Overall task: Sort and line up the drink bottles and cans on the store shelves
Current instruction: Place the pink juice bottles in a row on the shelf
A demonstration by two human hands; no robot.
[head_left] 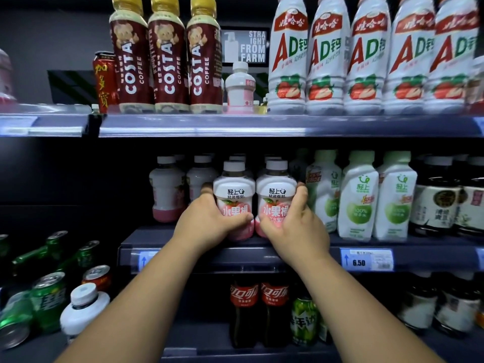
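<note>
Middle shelf (146, 241), peach bottles (234, 189) beside green-label bottles (357, 195)

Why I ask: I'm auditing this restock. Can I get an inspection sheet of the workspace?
Surface: middle shelf, dark, with a 6.50 price tag on its edge.
Job's things: left pink bottle and right pink bottle upright, side by side at the front edge; more behind.
Clutter: stray pink bottle on the top shelf between Costa bottles and AD bottles; cans tumbled at lower left.
Grips: left hand holds the left pink bottle, right hand the right pink bottle.
Cables: nothing seen.
Surroundings: green bottles to the right, cola bottles below.
</note>
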